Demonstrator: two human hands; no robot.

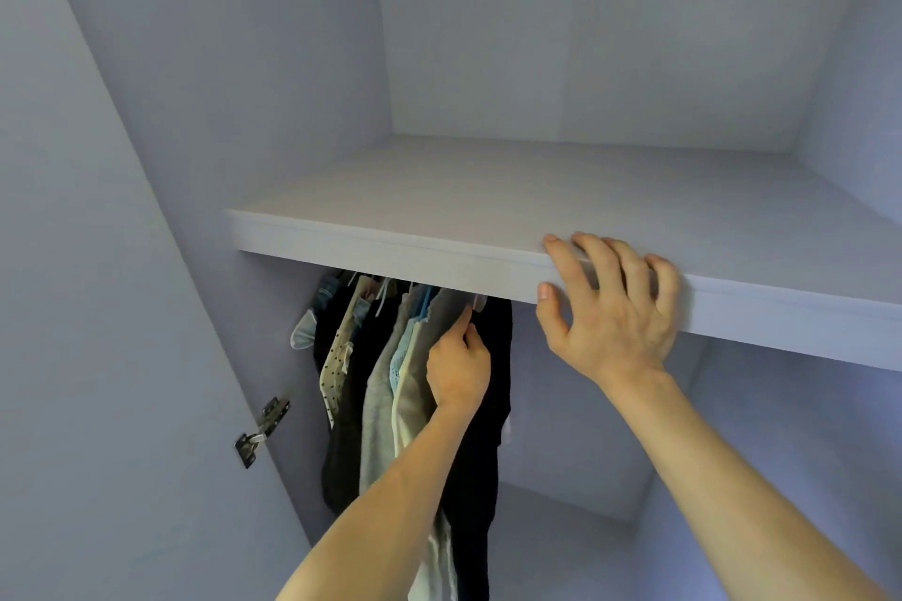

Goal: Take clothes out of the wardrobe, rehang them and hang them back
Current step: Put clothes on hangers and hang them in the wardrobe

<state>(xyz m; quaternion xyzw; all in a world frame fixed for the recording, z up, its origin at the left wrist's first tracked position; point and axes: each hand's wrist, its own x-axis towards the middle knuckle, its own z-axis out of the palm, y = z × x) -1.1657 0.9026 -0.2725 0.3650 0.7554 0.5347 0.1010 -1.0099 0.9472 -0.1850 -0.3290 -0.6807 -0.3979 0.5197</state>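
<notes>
Several garments hang close together under the wardrobe shelf (390, 234): a polka-dot cream piece (334, 366), a grey one (378, 405), a pale beige one (415, 386) and a black garment (490, 381) at the right end. The rail and the hanger hooks are hidden behind the shelf edge. My left hand (456, 368) reaches in between the beige and the black garment, its fingers pinched on a pinkish hanger (478, 303) near the top. My right hand (610, 303) rests on the shelf's front edge, fingers spread over the top, thumb on the front face.
The open wardrobe door (97, 307) stands at the left, with a metal hinge (263, 429) on it. The shelf top carries nothing. Right of the black garment the hanging space (634, 429) holds no clothes. The wardrobe walls are plain white.
</notes>
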